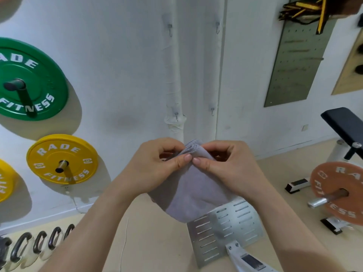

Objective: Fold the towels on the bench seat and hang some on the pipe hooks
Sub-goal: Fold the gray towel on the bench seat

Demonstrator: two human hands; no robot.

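A folded grey towel (pixel 193 191) hangs in the air in front of me, held up by its top corner. My left hand (pixel 157 163) and my right hand (pixel 225 167) both pinch that corner between thumb and fingers, their thumbs almost touching. Behind them a white wrapped pipe (pixel 174 75) runs up the wall. Small metal hooks sit on it: an upper left hook (pixel 170 29), an upper right hook (pixel 217 27), a lower left hook (pixel 176 114) and a lower right hook (pixel 212 110). All hooks are bare. The towel's corner is below the lower hooks.
A green weight plate (pixel 29 79) and a yellow weight plate (pixel 62 160) hang on wall pegs at the left. A black bench pad (pixel 345 124) and an orange plate (pixel 337 193) stand at the right. A slotted metal plate (pixel 225 230) lies on the floor below.
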